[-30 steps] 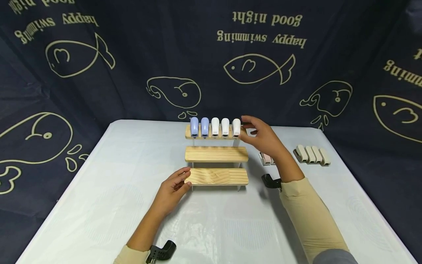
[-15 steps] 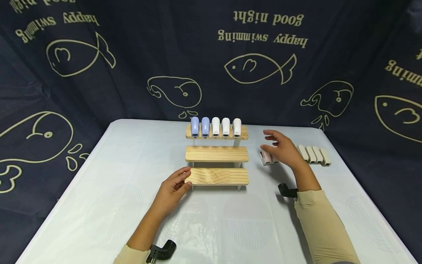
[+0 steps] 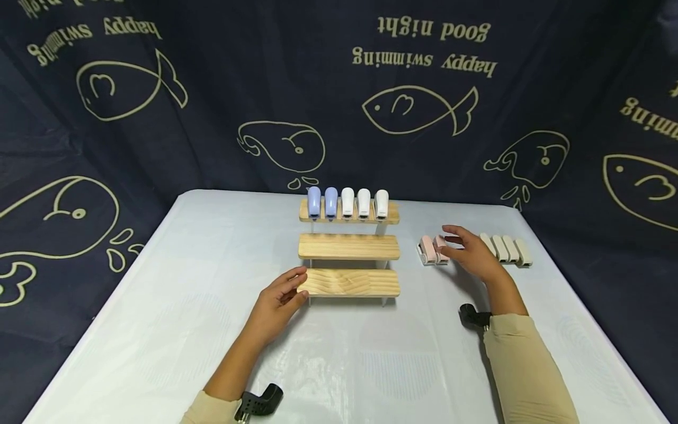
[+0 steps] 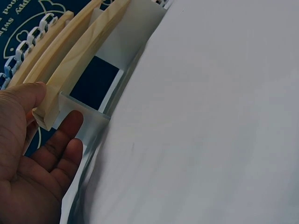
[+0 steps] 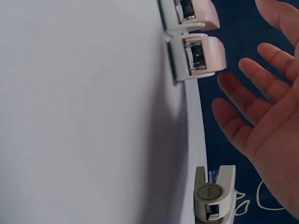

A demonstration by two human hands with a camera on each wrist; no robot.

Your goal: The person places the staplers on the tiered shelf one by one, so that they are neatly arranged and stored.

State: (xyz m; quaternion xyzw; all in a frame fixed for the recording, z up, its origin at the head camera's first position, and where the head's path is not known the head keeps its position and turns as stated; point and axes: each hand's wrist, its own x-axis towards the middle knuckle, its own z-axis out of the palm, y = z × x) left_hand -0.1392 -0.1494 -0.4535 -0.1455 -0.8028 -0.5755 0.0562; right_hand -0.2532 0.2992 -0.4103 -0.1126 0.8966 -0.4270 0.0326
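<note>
My left hand (image 3: 275,309) grips the left end of the lowest step of a three-tier wooden display rack (image 3: 349,282). In the left wrist view, its fingers lie at the wood's end and beside the clear support (image 4: 86,109). My right hand (image 3: 474,256), fingers spread and loosely bent, hovers at two pink mini staplers (image 3: 426,249). The right wrist view shows its fingertips right beside the nearer pink stapler (image 5: 198,56), with nothing in the grasp. On the top tier stand two blue staplers (image 3: 314,203) and several white staplers (image 3: 364,203) in a row.
Several cream staplers (image 3: 511,249) stand in a row right of my right hand; one cream stapler (image 5: 215,196) shows low in the right wrist view. A white cloth covers the table (image 3: 185,330). Behind it hangs a dark blue curtain (image 3: 212,159) printed with fish.
My right hand has left the white stapler at the top tier's right end and moved right and toward me, down to the pink staplers. The left hand has stayed at the rack.
</note>
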